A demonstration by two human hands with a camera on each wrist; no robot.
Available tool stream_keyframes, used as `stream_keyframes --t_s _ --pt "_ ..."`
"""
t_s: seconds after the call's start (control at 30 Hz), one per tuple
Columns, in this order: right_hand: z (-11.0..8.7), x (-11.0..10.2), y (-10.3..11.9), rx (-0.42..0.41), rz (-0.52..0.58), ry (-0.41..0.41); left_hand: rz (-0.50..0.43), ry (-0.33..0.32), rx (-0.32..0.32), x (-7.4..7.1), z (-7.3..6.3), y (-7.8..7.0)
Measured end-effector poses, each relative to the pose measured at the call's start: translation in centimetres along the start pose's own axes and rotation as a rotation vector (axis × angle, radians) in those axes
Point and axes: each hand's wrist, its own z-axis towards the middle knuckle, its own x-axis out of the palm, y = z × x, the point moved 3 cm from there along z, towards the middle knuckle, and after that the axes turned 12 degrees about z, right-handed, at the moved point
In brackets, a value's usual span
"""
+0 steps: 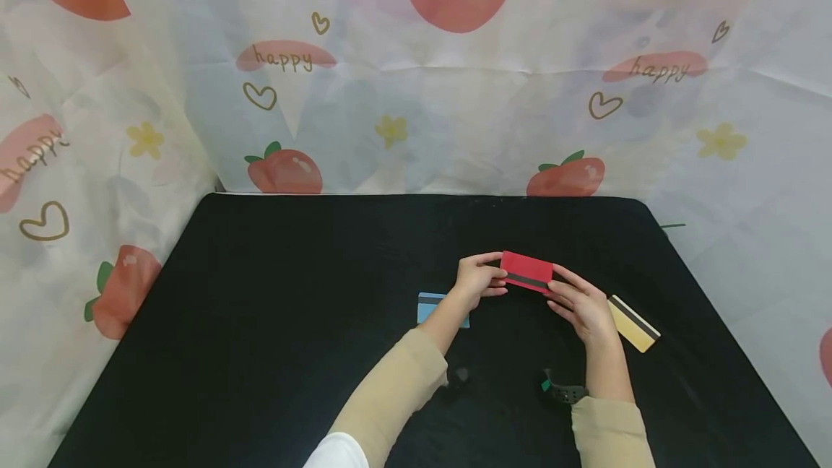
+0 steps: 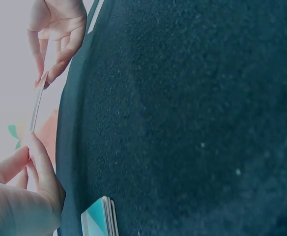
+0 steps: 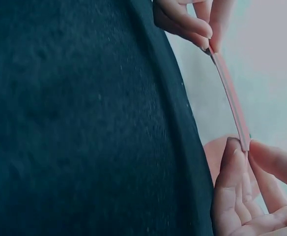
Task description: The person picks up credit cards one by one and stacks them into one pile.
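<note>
A red card (image 1: 526,271) with a dark stripe along its lower part is held up between both hands. My left hand (image 1: 479,280) pinches its left end, while the right hand (image 1: 581,305) pinches the opposite end. Both wrist views catch the red card (image 3: 231,101) nearly edge-on, as a thin strip between the fingertips. On the black table, a blue card (image 1: 429,307) lies partly hidden behind my left wrist. Seen from the left wrist, the blue card (image 2: 95,219) tops a small stack. Beside my right hand lies a gold card (image 1: 635,323) with a dark stripe.
The black-covered table (image 1: 292,309) ends at a far edge. Behind it and at the sides hangs a pale curtain (image 1: 455,121) printed with fruit, hearts and lettering. A dark strap (image 1: 565,392) is at the right wrist, near the beige sleeve (image 1: 611,428).
</note>
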Motion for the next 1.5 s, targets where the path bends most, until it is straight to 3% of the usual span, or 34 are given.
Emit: stream_keyframes --t_s 0.5,1.5 --pt "0.1 2.4 -0.8 -0.098 -0.119 -0.032 -0.002 0.005 0.037 -2.8 -0.9 -0.8" --pt "-0.8 6.7 -3.2 -0.124 -0.217 0.048 0.074 -0.054 0.061 -8.2 -3.5 0.1"
